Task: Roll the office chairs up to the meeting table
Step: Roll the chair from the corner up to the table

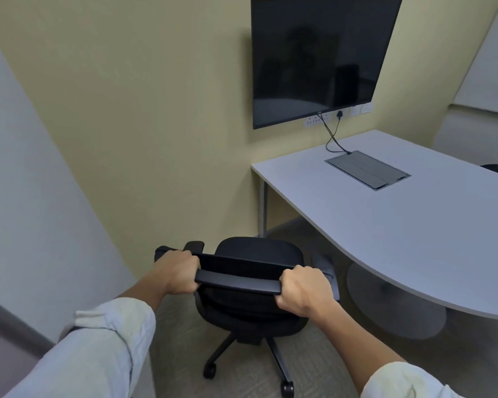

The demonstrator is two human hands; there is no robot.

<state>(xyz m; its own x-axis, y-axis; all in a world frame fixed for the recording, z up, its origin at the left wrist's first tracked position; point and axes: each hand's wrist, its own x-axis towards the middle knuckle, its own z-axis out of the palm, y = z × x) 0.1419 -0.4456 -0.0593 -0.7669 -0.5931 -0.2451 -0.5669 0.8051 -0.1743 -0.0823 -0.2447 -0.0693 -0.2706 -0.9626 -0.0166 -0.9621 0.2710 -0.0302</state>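
Both hands grip the top bar of a black fabric office chair point(256, 285): the left hand point(176, 272) at its left end, the right hand point(302, 290) at its right end, fingers curled over it. The chair stands on the carpet floor point(179, 334) near the curved front edge of the white tabletop point(400, 214), not touching it. A dark wall-mounted screen point(319, 58) hangs above the tabletop's far edge.

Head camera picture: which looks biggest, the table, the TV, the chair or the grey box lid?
1. table
2. TV
3. chair, though nearness makes it unsure against the TV
4. grey box lid
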